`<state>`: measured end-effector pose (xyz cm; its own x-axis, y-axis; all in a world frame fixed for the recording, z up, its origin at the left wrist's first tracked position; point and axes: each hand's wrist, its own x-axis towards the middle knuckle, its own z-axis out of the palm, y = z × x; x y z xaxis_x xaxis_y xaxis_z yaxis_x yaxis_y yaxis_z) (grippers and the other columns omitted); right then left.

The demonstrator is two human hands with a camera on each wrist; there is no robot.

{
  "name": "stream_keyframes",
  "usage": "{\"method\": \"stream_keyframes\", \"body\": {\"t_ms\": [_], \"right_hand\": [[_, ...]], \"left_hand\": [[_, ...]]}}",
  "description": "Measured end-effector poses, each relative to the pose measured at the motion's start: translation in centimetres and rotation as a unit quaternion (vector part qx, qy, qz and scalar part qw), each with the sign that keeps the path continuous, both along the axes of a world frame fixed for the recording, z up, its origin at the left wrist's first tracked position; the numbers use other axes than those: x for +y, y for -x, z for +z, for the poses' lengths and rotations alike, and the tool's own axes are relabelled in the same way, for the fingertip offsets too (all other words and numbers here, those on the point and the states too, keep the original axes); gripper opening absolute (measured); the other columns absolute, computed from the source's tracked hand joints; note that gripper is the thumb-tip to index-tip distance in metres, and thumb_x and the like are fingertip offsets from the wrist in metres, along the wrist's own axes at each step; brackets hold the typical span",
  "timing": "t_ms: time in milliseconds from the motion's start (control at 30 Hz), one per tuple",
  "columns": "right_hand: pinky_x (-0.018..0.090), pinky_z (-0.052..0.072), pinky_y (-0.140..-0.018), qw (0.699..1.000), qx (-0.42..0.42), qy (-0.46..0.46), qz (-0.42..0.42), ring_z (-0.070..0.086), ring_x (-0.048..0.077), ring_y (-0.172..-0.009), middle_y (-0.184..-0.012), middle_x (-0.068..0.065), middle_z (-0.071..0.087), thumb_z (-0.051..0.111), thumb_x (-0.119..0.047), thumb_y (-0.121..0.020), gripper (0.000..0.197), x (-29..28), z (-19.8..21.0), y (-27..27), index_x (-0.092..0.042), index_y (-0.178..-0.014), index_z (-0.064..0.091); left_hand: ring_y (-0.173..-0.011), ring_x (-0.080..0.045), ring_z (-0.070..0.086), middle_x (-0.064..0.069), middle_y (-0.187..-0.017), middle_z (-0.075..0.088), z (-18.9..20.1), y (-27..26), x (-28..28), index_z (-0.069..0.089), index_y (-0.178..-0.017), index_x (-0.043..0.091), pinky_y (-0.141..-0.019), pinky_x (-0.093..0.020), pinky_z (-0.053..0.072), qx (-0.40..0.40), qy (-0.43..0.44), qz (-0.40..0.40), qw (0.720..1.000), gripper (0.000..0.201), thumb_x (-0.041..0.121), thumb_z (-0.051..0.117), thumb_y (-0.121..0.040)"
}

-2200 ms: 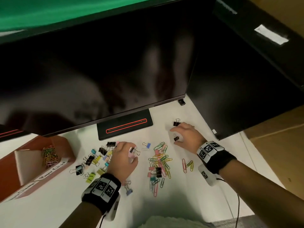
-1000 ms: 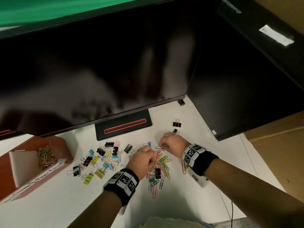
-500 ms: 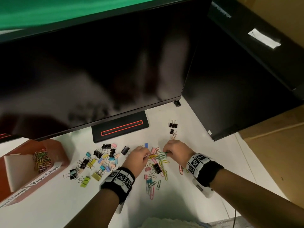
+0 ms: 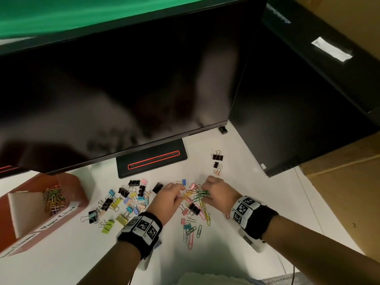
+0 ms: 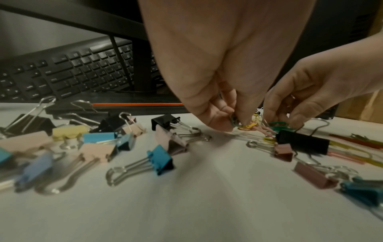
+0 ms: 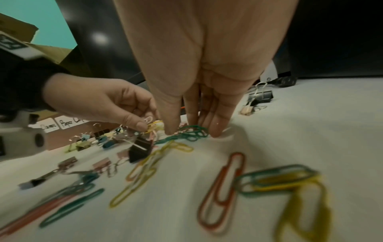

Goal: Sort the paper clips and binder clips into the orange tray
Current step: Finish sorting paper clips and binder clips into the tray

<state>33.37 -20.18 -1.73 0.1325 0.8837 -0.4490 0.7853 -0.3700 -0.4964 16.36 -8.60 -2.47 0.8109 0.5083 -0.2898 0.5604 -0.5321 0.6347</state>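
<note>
Coloured paper clips point(image 4: 197, 199) lie in a loose pile on the white desk between my hands. My left hand point(image 4: 182, 195) pinches yellow paper clips point(image 5: 247, 127) at the pile's left edge. My right hand point(image 4: 205, 196) pinches a bunch of green paper clips point(image 6: 191, 133) between thumb and fingers. To the left, several coloured and black binder clips point(image 4: 127, 202) are scattered. The orange tray point(image 4: 76, 194) stands at the far left, with paper clips point(image 4: 55, 199) in its back compartment. Two black binder clips point(image 4: 217, 157) lie apart, beyond my right hand.
A big dark monitor hangs over the desk, its stand base point(image 4: 152, 159) just behind the clips. A second dark screen point(image 4: 287, 120) and a cardboard box point(image 4: 339, 202) close off the right. A black keyboard point(image 5: 72, 73) sits behind the stand. A black binder clip point(image 4: 194, 208) lies within the paper clip pile.
My left hand has moved right from the binder clips, and my right hand left from the black binder clips. Both now meet at the paper clip pile and pinch clips.
</note>
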Motion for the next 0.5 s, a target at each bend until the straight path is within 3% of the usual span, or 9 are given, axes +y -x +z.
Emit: {"method": "stream_keyframes", "body": {"t_ms": [100,233,333,500], "right_hand": [[0.039,0.048,-0.093,1.000,-0.011,0.015,-0.010,0.050,0.026,-0.110,-0.121,0.008,0.047,0.063,-0.025,-0.085,0.041,0.4,-0.4,1.2,-0.007,-0.120,0.054],[0.036,0.047,-0.093,1.000,-0.007,-0.001,-0.023,0.052,0.027,-0.112,-0.117,0.009,0.054,0.057,-0.015,-0.088,0.030,1.2,-0.4,1.5,-0.012,-0.118,0.058],[0.035,0.046,-0.095,0.999,0.019,0.011,-0.028,0.054,0.027,-0.112,-0.118,0.012,0.058,0.052,-0.013,-0.091,0.032,1.7,0.0,1.3,-0.016,-0.123,0.058],[0.034,0.050,-0.090,0.998,-0.004,0.057,0.004,0.060,0.031,-0.102,-0.109,0.015,0.062,0.045,-0.020,-0.095,0.027,2.3,0.3,1.2,-0.014,-0.114,0.064]], "left_hand": [[-0.081,-0.007,0.048,0.001,-0.097,0.053,-0.1,-0.3,-0.2,0.058,-0.118,0.020,-0.079,-0.018,0.040,0.018,-0.001,-0.035,0.999,0.030,0.013,0.055,-0.089],[-0.094,-0.015,0.055,-0.002,-0.106,0.057,-0.5,-0.3,-0.6,0.060,-0.116,0.019,-0.083,-0.021,0.041,0.029,0.000,-0.052,0.998,0.028,0.013,0.056,-0.088],[-0.095,-0.017,0.055,-0.004,-0.104,0.056,-1.0,-0.4,-0.5,0.063,-0.110,0.014,-0.083,-0.019,0.039,0.016,-0.021,-0.034,0.999,0.023,0.012,0.056,-0.089],[-0.091,-0.018,0.054,-0.005,-0.099,0.052,-1.1,-0.5,0.2,0.066,-0.100,0.010,-0.086,-0.023,0.042,0.011,-0.039,-0.010,0.999,0.016,0.010,0.055,-0.089]]}}
